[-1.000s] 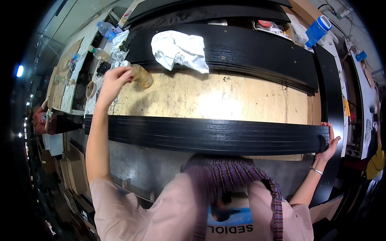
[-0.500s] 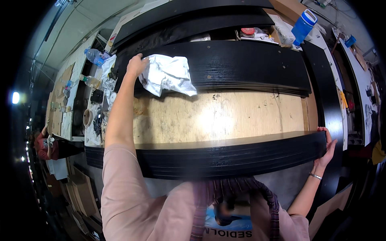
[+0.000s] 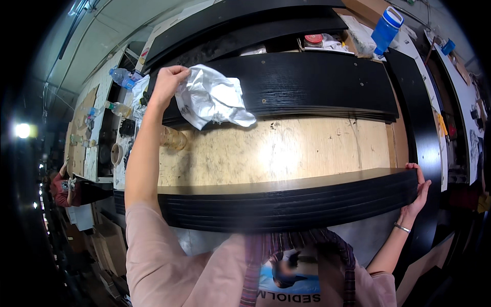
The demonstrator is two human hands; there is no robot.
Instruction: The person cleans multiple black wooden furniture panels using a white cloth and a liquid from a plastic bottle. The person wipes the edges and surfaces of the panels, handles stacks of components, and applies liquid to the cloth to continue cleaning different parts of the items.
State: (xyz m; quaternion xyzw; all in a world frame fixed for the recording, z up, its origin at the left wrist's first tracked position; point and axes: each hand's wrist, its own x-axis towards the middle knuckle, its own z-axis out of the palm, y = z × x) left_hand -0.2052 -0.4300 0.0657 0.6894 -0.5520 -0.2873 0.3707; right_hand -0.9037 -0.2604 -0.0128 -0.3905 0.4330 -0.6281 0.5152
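My left hand [image 3: 168, 82] pinches the upper left corner of a crumpled white cloth [image 3: 212, 97] with dark smudges. The cloth hangs over a stack of black boards [image 3: 312, 77], its lower edge reaching the pale wooden tabletop [image 3: 276, 148]. Along the near edge lies another stack of long black boards [image 3: 286, 207], whose top face shines. At its right end my right hand [image 3: 420, 187] grips the corner, fingertips curled over the upper edge. Beside my left forearm stands a container with yellowish contents [image 3: 174, 138], partly hidden by the arm.
More black boards [image 3: 240, 30] lie at the back. A blue bottle [image 3: 387, 29] and a red-lidded jar [image 3: 313, 41] stand at the back right. Plastic bottles [image 3: 123, 78] and a tape roll [image 3: 116, 153] sit at the left. Another person [image 3: 64, 189] is far left.
My left hand has turned and raised the cloth's corner, so the cloth now bunches and hangs further down. My right hand stays at the stack's end.
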